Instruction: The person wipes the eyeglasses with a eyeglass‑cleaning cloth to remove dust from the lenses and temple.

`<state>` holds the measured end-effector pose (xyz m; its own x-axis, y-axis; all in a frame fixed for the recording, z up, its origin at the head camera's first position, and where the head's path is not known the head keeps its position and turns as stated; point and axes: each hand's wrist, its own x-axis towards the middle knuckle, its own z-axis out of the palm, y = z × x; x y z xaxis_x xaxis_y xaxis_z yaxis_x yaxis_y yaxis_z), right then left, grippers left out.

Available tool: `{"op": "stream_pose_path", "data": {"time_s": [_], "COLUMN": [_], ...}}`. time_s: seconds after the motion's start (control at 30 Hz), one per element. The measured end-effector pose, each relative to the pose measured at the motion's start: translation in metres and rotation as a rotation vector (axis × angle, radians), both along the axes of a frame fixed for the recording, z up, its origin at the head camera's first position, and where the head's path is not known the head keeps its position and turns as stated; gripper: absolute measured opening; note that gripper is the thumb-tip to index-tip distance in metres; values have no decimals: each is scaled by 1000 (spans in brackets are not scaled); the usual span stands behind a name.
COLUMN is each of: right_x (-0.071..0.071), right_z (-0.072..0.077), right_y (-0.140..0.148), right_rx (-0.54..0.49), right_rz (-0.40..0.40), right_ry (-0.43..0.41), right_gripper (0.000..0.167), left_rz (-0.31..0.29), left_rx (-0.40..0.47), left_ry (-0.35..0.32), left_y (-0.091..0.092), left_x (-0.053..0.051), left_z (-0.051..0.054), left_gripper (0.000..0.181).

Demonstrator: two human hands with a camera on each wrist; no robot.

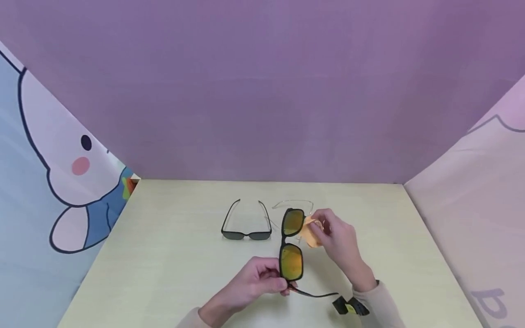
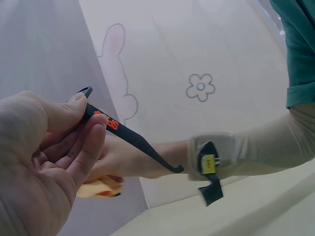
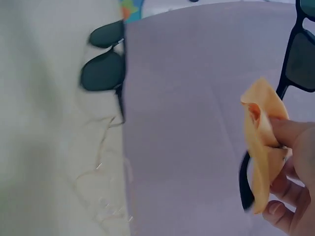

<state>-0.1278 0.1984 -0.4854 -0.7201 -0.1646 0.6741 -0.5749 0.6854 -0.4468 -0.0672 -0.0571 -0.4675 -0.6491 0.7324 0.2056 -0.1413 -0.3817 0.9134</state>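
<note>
Left hand (image 1: 246,283) grips mirrored sunglasses (image 1: 291,262); right hand (image 1: 339,241) pinches orange cloth (image 1: 310,234) at one temple (image 3: 246,195); dark glasses (image 1: 259,236) beyond left hand.

The left hand (image 2: 42,169) pinches a black, orange-lettered glasses temple (image 2: 136,140).

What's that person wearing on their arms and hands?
The left hand and right hand are bare, without gloves. Both arms have long beige sleeves. A black strap with a yellow label sits at the right cuff. Higher up, that arm has a green outer sleeve.
</note>
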Motion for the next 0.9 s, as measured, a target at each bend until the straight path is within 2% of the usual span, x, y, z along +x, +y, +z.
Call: {"op": "stream_pose_path", "data": {"time_s": [0.13, 0.27, 0.43, 0.5, 0.6, 0.83, 0.9], "right_x": [0, -1, -6, -8, -9, -4, -3], "right_z": [8, 9, -9, -16, -20, -10, -7], "right_y": [-6, -5, 7, 12, 16, 9, 7], "right_rx": [-80, -97, -76, -56, -47, -145, -209], "right_rz": [-9, 9, -57, -91, -105, -5, 12], "right_ry": [-2, 23, -55, -92, -100, -75, -88], "right_gripper": [35, 35, 28, 26, 26, 28, 27], "left_rz": [-15, 3, 49, 52, 51, 44, 51], "left_rx": [-14, -25, -11, -8, -13, -87, -113], "left_ry": [10, 15, 45, 59, 71, 75, 112], "left_y": [6, 5, -2, -4, -5, 0, 1], "left_x": [0, -1, -6, -7, -8, -6, -6], "left_z": [2, 4, 1, 0, -2, -4, -5], "left_gripper": [35, 35, 32, 30, 29, 30, 28]}}
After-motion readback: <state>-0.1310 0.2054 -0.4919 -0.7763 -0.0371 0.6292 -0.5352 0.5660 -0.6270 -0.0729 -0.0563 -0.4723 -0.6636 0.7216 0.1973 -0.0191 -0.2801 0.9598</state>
